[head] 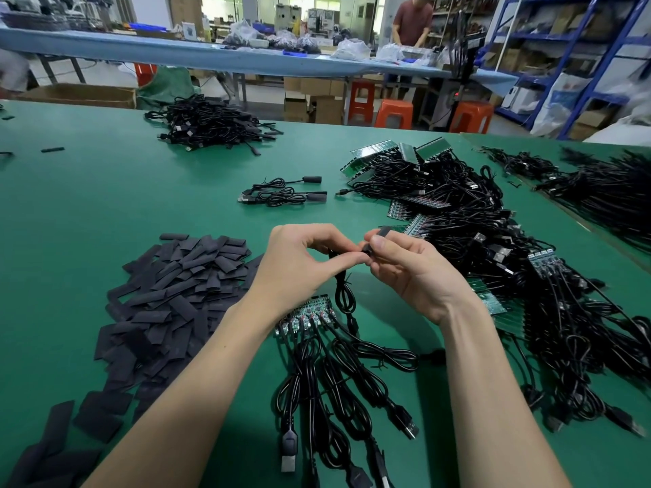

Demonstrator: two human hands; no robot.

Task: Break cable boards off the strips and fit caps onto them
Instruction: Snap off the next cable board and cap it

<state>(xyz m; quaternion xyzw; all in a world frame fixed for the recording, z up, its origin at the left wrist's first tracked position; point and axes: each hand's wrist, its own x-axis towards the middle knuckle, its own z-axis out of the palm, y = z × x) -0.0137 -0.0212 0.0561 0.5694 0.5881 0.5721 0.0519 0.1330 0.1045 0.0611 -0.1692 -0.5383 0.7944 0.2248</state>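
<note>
Head view shows, nearest, a strip of cable boards [305,315] lying on the green table [105,191], its cables trailing toward the person, probably waiting to be broken apart. Above it, the left hand [299,262] pinches a loose cable [343,294] between thumb and forefinger, while the right hand [405,265] pinches a black cap [383,231] at the cable's end; I judge the cap is being pushed over the board, which is hidden. Spare caps [169,294] are heaped left for easy reach, more strips [475,241] are piled right. Farther away lie two capped cables [285,191] and a finished pile [211,123].
</note>
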